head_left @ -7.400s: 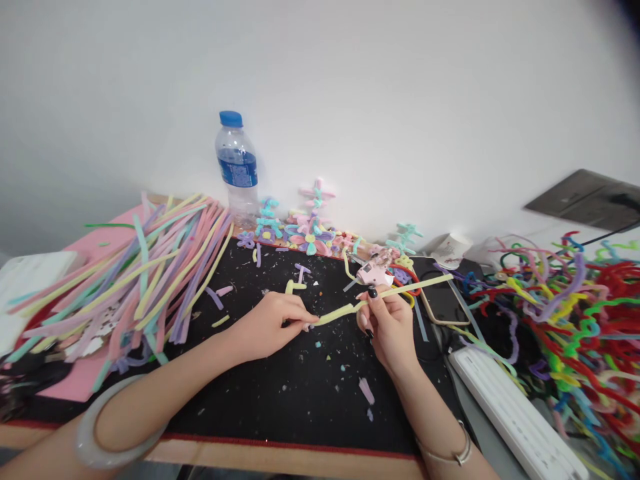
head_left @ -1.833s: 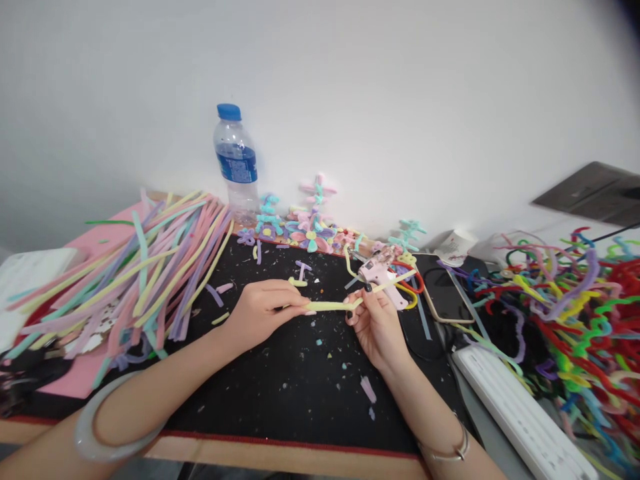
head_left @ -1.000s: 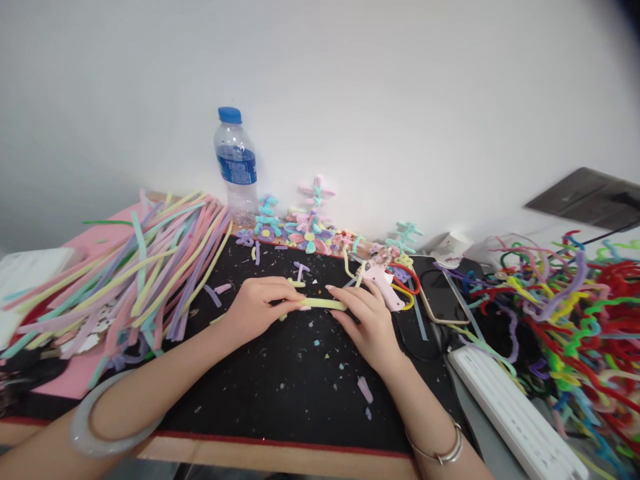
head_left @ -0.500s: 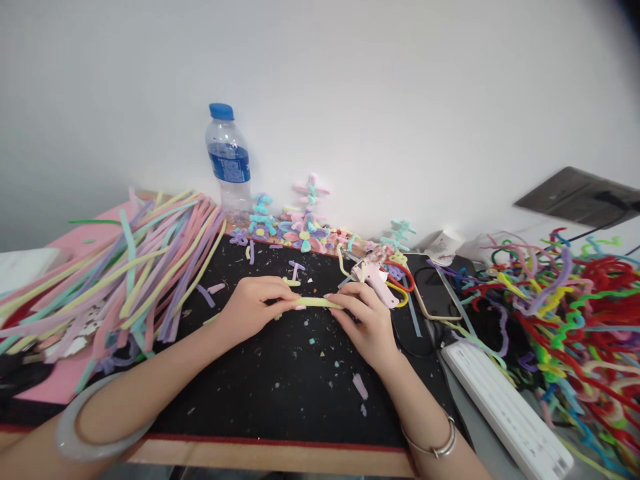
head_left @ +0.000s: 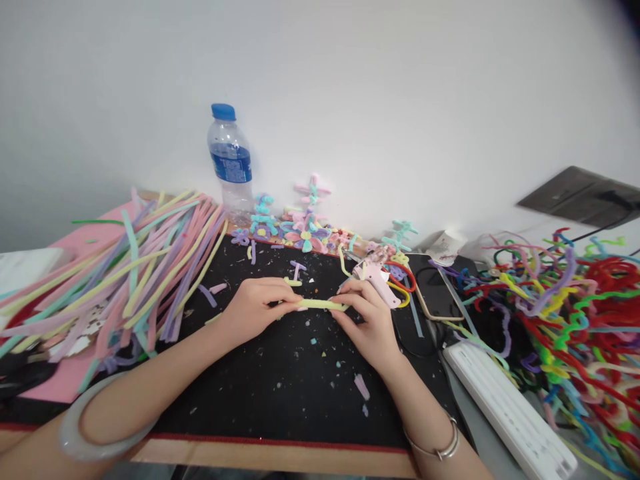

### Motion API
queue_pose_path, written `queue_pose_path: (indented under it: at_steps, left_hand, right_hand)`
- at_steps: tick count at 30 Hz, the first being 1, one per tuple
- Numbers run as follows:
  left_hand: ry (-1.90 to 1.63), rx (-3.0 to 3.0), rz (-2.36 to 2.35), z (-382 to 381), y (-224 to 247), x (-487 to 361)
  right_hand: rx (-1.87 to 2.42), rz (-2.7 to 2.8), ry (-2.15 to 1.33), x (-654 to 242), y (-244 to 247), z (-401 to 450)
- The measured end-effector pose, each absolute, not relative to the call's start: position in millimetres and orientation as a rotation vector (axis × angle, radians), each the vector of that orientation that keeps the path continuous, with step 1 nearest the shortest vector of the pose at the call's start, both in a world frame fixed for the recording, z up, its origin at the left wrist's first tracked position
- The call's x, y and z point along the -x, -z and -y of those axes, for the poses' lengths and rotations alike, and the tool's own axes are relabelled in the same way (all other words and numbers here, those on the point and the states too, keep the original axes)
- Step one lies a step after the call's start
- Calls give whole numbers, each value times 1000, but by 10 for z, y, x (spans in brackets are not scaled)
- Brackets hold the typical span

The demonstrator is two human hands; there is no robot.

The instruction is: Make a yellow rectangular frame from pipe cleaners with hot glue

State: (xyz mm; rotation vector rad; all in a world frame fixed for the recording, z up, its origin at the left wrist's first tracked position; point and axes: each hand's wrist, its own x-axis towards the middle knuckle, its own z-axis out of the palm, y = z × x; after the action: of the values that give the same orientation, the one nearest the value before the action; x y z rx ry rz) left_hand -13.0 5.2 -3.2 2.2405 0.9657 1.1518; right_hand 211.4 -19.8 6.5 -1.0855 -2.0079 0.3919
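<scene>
A pale yellow pipe cleaner (head_left: 317,304) stretches level between my hands above the black mat (head_left: 240,393). My left hand (head_left: 267,307) pinches its left part, and a yellow length shows again beneath the wrist. With thumb and fingertips, my right hand (head_left: 365,320) holds the right end. Just behind the left fingers lies a small purple and yellow piece (head_left: 297,270). A pink-handled tool (head_left: 376,283), partly covered by other things, rests beyond the right hand, beside red and yellow scissor-like loops (head_left: 404,287).
Pastel pipe cleaners (head_left: 165,260) are heaped at left, bright curled ones (head_left: 575,320) at right. A bottle (head_left: 231,160) and pipe-cleaner flowers (head_left: 306,235) line the wall. A phone (head_left: 440,293) and white power strip (head_left: 507,407) lie at right. Scraps dot the mat.
My right fingertips have shifted slightly right along the yellow pipe cleaner, so a bit more of it shows between my hands. Both hands keep their grip.
</scene>
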Motion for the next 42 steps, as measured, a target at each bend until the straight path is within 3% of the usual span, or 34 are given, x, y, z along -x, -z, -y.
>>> queue_pose_path:
  at_steps: [42]
  left_hand:
    - [-1078, -2214, -956, -42, 22, 107]
  right_hand:
    - [1046, 2047, -398, -2081, -47, 204]
